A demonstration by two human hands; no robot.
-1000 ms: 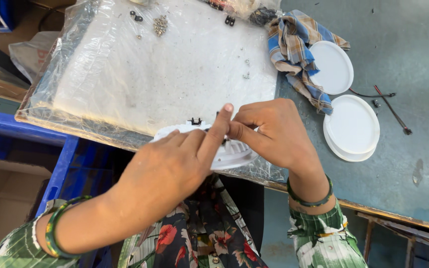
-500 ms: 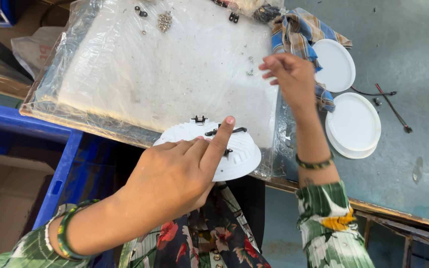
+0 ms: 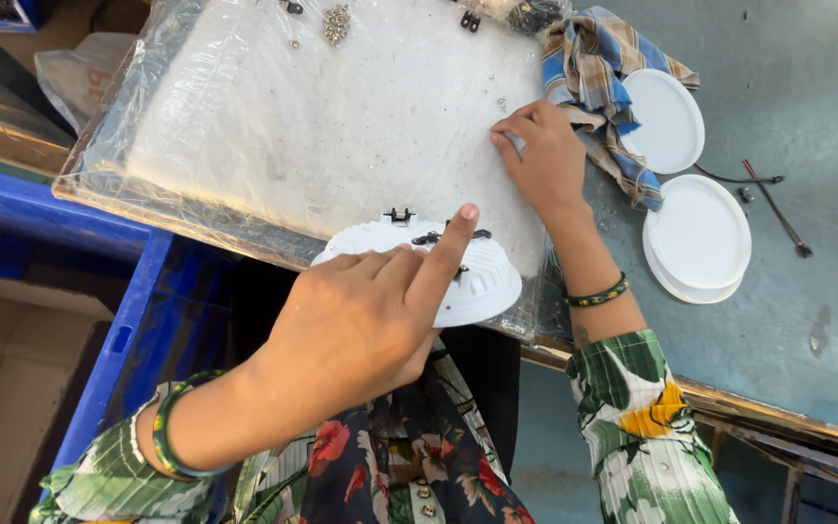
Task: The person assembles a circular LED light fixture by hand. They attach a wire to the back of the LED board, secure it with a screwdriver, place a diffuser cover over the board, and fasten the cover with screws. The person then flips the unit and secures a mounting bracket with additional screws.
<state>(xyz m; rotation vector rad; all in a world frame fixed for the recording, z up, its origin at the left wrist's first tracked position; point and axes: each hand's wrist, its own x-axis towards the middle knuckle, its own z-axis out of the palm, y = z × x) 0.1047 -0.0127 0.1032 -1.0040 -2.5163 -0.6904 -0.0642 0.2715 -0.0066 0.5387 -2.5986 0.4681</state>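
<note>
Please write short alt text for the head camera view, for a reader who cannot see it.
Seen from above, a person's left hand steadies a round white ribbed housing at the edge of a plastic-wrapped white board, forefinger on a black clip, while the right hand picks at small parts on the board. A checked cloth and white round covers lie alongside.

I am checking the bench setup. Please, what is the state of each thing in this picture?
left hand: holds round white housing, forefinger on its black clip
right hand: fingertips down on plastic-wrapped white pad
checked cloth: crumpled
white discs: lying flat, some stacked
small screws: heaped
</note>
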